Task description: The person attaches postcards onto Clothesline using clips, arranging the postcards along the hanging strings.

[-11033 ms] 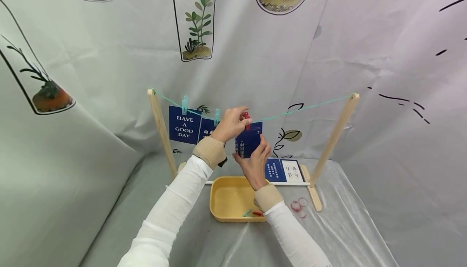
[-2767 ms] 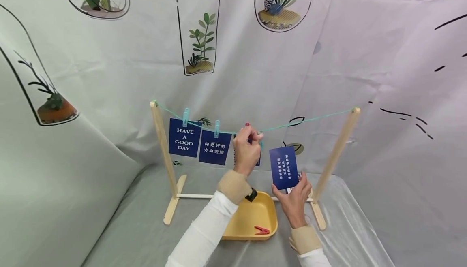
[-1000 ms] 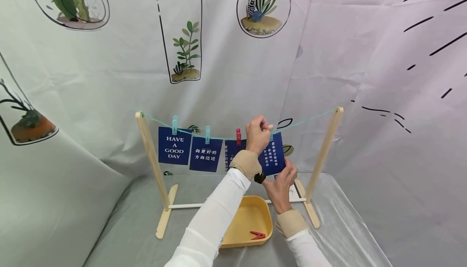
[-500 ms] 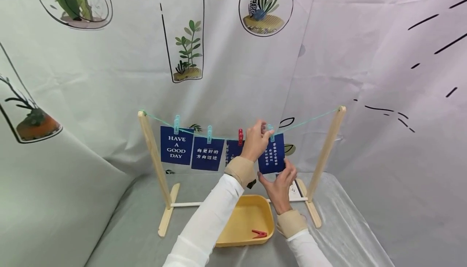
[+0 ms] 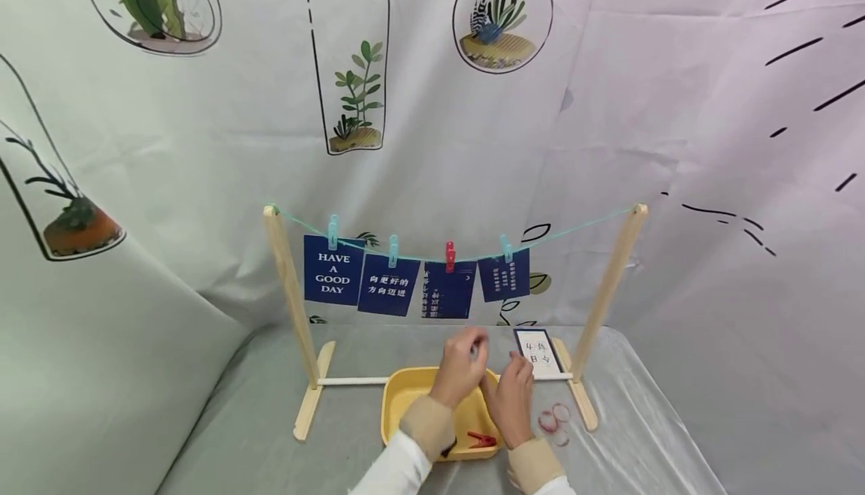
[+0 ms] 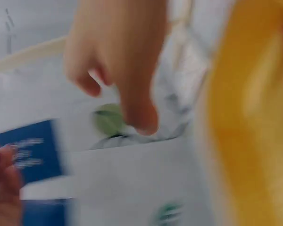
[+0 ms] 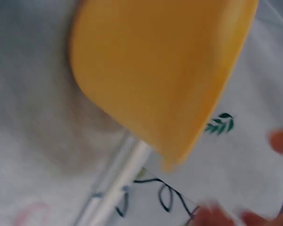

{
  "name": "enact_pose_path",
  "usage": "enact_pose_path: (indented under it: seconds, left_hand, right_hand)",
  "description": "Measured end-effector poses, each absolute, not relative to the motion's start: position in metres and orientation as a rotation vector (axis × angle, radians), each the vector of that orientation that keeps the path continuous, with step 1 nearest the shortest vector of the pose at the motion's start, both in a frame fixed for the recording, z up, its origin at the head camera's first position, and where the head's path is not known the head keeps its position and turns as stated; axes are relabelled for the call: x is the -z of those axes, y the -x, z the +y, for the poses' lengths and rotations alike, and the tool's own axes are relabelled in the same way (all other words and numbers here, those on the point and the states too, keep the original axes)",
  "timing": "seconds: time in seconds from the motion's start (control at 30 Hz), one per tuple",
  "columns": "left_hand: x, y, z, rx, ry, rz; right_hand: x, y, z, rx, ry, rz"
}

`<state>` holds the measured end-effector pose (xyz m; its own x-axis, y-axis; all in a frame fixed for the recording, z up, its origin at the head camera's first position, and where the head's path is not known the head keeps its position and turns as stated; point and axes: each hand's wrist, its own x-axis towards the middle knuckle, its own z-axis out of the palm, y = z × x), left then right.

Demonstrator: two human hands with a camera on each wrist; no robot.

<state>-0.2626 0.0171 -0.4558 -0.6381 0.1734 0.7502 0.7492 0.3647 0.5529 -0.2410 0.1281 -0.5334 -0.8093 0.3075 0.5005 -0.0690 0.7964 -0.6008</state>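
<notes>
My left hand is over the yellow bin, fingers loosely curled, nothing seen in it. Beside it, at the bin's right edge, is my right hand, fingers relaxed and also holding nothing that shows. Above them a green string carries a row of blue cards. A teal clothespin clips the rightmost card; a red clothespin clips the card left of it. Teal clothespins hold the other two. A loose red clothespin lies in the bin. Both wrist views are blurred.
A wooden post stands at each end of the string, joined low down by a white rod. A white card with a blue border lies by the right foot. Several pinkish rings lie on the grey cloth.
The rightmost blue card came to the string under a teal clothespin. Both hands have let go there and dropped down to the yellow bin.
</notes>
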Motion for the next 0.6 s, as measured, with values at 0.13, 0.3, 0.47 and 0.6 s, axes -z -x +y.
enact_pose_path:
  seconds: [0.13,0.3,0.47,0.6]
  left_hand:
    - [0.514,0.236,0.018,1.520,0.529,-2.455]
    - [0.556,0.215,0.023,1.522,0.364,-2.657]
    - [0.569,0.208,0.026,1.259,0.432,-2.897]
    - [0.569,0.208,0.024,1.229,0.411,-3.008]
  right_hand:
    - [0.545,0.231,0.131,-0.709,0.279,-2.713]
    - [0.560,0.232,0.140,-0.661,0.325,-2.784]
    - [0.577,0.228,0.143,-0.723,0.320,-2.805]
    - [0.583,0.228,0.138,-0.782,0.359,-2.783]
